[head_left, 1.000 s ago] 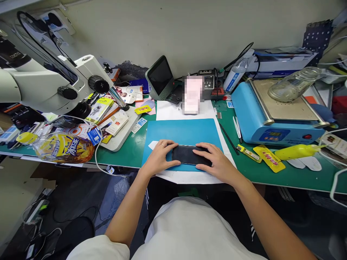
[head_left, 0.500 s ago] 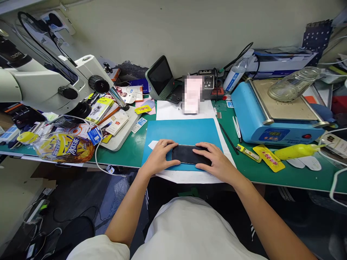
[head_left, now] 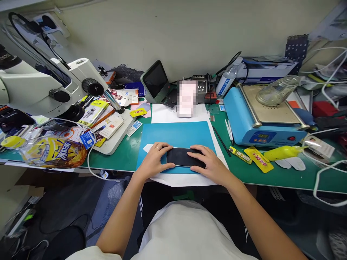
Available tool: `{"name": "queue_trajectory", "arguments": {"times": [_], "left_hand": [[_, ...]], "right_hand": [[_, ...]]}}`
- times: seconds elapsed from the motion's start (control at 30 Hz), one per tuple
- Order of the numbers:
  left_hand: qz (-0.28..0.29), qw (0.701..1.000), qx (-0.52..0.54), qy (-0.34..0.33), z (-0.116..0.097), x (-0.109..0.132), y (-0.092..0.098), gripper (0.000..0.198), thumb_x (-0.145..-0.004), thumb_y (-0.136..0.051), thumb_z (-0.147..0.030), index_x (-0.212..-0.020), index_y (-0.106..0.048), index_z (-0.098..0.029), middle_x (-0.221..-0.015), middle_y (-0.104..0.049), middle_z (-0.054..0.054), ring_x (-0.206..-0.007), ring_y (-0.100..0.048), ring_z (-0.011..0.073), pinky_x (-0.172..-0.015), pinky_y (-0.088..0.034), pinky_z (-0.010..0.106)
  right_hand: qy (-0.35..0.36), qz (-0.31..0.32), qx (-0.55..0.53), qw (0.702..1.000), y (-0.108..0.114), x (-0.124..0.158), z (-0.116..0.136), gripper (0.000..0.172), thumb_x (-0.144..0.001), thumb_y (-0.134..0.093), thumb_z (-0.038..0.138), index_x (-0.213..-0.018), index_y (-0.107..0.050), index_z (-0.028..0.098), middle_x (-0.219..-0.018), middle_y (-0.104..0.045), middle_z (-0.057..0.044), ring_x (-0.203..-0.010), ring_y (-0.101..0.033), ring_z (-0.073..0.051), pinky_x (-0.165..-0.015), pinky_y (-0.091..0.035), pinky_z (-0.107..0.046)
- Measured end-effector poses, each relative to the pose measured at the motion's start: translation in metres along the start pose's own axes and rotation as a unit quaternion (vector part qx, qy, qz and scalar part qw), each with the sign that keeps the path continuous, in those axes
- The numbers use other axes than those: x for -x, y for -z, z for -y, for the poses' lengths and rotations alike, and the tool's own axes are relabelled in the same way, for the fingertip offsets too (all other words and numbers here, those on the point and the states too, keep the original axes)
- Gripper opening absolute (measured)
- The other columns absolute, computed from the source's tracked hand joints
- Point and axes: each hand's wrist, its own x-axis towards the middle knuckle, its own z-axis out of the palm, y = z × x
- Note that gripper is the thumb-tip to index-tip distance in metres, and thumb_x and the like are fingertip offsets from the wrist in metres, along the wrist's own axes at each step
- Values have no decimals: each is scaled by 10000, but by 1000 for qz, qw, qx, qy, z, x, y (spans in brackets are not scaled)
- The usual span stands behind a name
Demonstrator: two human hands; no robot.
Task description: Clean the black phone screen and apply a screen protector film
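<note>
Phone flat on blue mat at desk's near edge; your left hand and right hand grip its ends, steadying it.

Green bench w/ white paper, microscope, blue heater, yellow tube.

Counted: one dark phone, one blue mat, and two hands, one left hand and one right hand. The desk also carries one microscope, one glass jar (on its side), one blue machine, one yellow bottle, one snack bag, one small grey screen and two yellow sachets.
</note>
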Motion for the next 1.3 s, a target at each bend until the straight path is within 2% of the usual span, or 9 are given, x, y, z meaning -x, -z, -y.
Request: {"name": "queue_trajectory", "arguments": {"times": [0.5,0.73,0.9,1.07,1.17,1.3], "left_hand": [[2,1000,1,-2,3,2,-3,555,-910,-748,-397,-1419,-540,-322,-1376,-567,55,-1305,-481,302,-1098,-456,485],[-4,1000,2,-8,3,2,-4,545,-904,-756,-394,-1405,-554,-321,-1357,-576,63,-1286,-488,307,-1080,-460,501],[-7,1000,-3,-13,3,2,-4,553,-903,-759,-391,-1412,-553,-321,-1358,-576,59,-1282,-497,301,-1076,-472,489],[-4,1000,-25,-14,1,2,-2,571,-912,-742,-433,-1436,-539,-330,-1358,-574,61,-1296,-492,307,-1086,-464,486],[-1,999,-33,-14,-1,0,-2,633,-892,-759,-470,-1460,-516,-331,-1361,-569,69,-1305,-482,317,-1094,-454,493],[-5,999,-43,-17,-2,-1,-3,707,-866,-785,-494,-1481,-492,-306,-1352,-570,83,-1284,-487,322,-1085,-452,501]], "right_hand": [[-9,-5,-5,1000,1,3,2,455,-918,-695,402,-1365,-656,330,-1464,-589,-83,-1379,-509,-333,-1135,-436,-576],[-12,4,-4,1000,2,4,4,468,-916,-702,409,-1369,-655,304,-1474,-584,-96,-1389,-500,-329,-1139,-437,-576],[-16,0,-5,1000,4,3,6,452,-922,-691,408,-1366,-655,333,-1470,-589,-90,-1389,-505,-335,-1129,-443,-590],[-14,5,4,1000,4,2,5,455,-926,-683,408,-1365,-653,291,-1472,-584,-100,-1388,-503,-331,-1151,-425,-568],[-35,8,-6,999,4,2,6,583,-921,-678,456,-1471,-543,315,-1493,-561,-94,-1399,-494,-329,-1154,-423,-557],[-83,-5,-45,995,3,4,7,865,-894,-688,540,-1618,-259,342,-1554,-495,-108,-1426,-471,-337,-1131,-446,-558]]}}
